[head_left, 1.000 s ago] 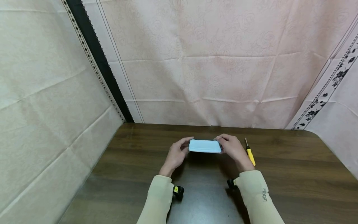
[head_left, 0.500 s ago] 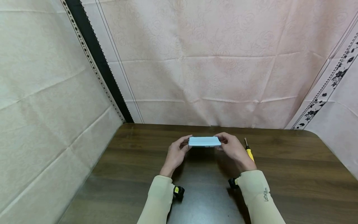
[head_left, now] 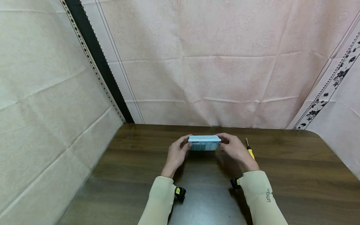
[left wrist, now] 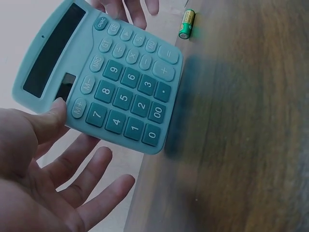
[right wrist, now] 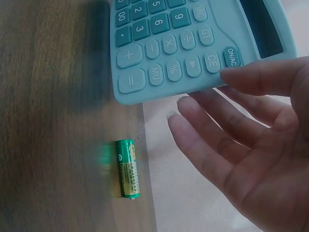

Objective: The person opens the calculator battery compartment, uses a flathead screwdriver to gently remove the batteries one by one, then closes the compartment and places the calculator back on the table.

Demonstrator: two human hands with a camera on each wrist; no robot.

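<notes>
Between both hands a light blue calculator (head_left: 204, 143) is held up off the table, its keys facing the person. My left hand (head_left: 177, 153) grips one side, with the thumb (left wrist: 57, 113) on the face beside the M+ key and the other fingers spread behind. On the opposite side my right hand (head_left: 234, 149) pinches the edge, its thumb (right wrist: 256, 77) by the ON/AC key. The display (left wrist: 54, 50) looks dark and blank. A green battery (right wrist: 128, 169) lies on the table near the right hand.
A yellow-handled screwdriver (head_left: 250, 151) lies just right of the right forearm on the brown wooden table (head_left: 295, 181). Pale cloth (head_left: 225, 78) hangs behind the table's far edge, and more cloth (head_left: 50, 125) hangs at the left.
The calculator has tilted up, so its keys now show in the head view where only a plain pale blue surface showed before. Both hands have shifted only slightly.
</notes>
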